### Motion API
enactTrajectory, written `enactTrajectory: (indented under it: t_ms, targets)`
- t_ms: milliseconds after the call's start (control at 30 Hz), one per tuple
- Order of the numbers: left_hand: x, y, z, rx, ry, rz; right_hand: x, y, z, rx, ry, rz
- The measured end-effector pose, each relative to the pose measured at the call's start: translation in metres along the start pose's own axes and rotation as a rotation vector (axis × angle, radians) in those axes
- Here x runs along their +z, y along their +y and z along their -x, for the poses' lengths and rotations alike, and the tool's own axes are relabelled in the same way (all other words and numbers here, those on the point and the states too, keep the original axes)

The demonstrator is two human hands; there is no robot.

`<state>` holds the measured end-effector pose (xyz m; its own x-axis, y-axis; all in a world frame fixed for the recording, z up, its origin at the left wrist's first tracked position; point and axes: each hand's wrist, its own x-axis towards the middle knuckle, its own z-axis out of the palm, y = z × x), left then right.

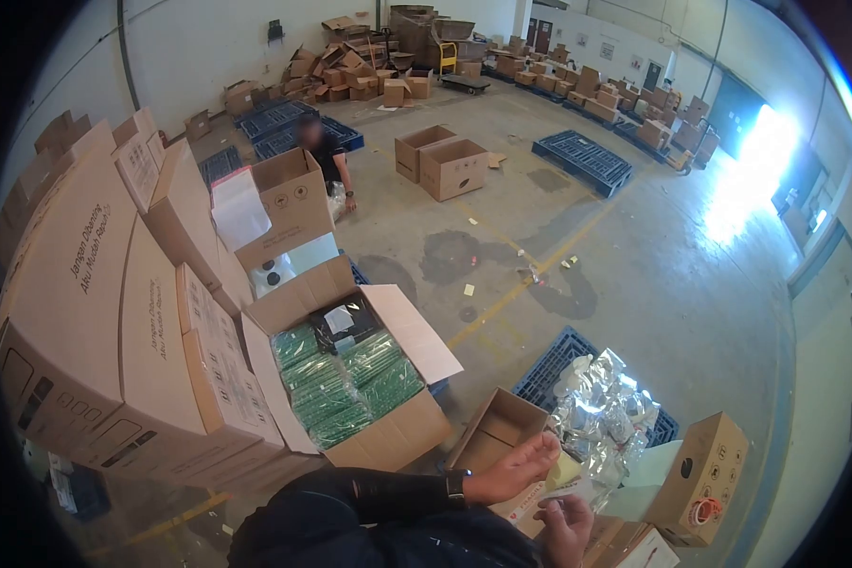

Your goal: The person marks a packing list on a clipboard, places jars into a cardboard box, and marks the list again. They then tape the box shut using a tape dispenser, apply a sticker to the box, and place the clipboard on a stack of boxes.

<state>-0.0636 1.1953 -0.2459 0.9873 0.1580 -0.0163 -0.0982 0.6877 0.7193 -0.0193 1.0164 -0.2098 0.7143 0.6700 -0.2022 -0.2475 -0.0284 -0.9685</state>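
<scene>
At the lower middle, my left hand (518,469), with a dark watch at the wrist, has its fingers curled together beside a small yellowish sheet (563,470). Just below it, my right hand (566,528) has its fingers bent at a whitish, translucent piece (570,492). What exactly sits between the fingers of either hand is too small to make out. Both hands are over cardboard boxes, with a pile of silvery packages (604,417) right behind them. An open carton (502,426) stands next to my left hand.
An open box of green packets (350,388) stands at centre left, beside tall stacked cartons (76,284). A person (327,156) is beyond the boxes. Two open cartons (454,170) and a blue pallet (582,161) lie farther off. A box with a tape roll (701,483) stands at lower right.
</scene>
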Motion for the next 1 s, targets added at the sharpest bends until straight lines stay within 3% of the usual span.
enactTrajectory:
  t_ms: [233,467,500,600,633,700,800,867,900,933,1000]
  targets:
    - [0.002,-0.006,-0.006,-0.046,0.053,0.013,-0.019,0.013,-0.003,-0.019,0.026,-0.02]
    - [-0.012,-0.025,-0.02,-0.103,0.326,0.016,-0.024,-0.01,-0.013,-0.051,0.1,-0.111]
    - [-0.018,-0.03,-0.023,-0.084,0.375,-0.02,-0.047,0.013,-0.015,-0.033,0.065,-0.162]
    - [-0.052,-0.056,-0.035,-0.072,0.578,-0.176,-0.088,0.061,-0.024,-0.046,0.273,-0.282]
    - [-0.057,-0.052,-0.036,-0.107,0.65,-0.21,-0.095,0.067,-0.031,-0.118,0.385,-0.215]
    - [-0.083,-0.065,-0.029,-0.145,0.778,-0.39,-0.131,0.069,-0.039,-0.079,0.365,-0.206]
    - [-0.132,-0.113,-0.004,-0.192,0.895,-0.694,-0.199,0.113,-0.052,-0.018,0.566,-0.067]
    - [-0.136,-0.136,0.012,-0.368,0.945,-0.767,-0.268,0.178,-0.052,0.046,0.539,-0.045]
    - [-0.115,-0.137,0.008,-0.571,1.036,-0.551,-0.293,0.208,-0.057,0.047,0.553,-0.035]
    - [-0.114,-0.149,0.014,-0.699,1.035,-0.526,-0.309,0.232,-0.061,0.106,0.622,-0.054]
    - [-0.119,-0.171,0.049,-0.807,0.997,-0.382,-0.318,0.279,-0.064,0.196,0.697,-0.093]
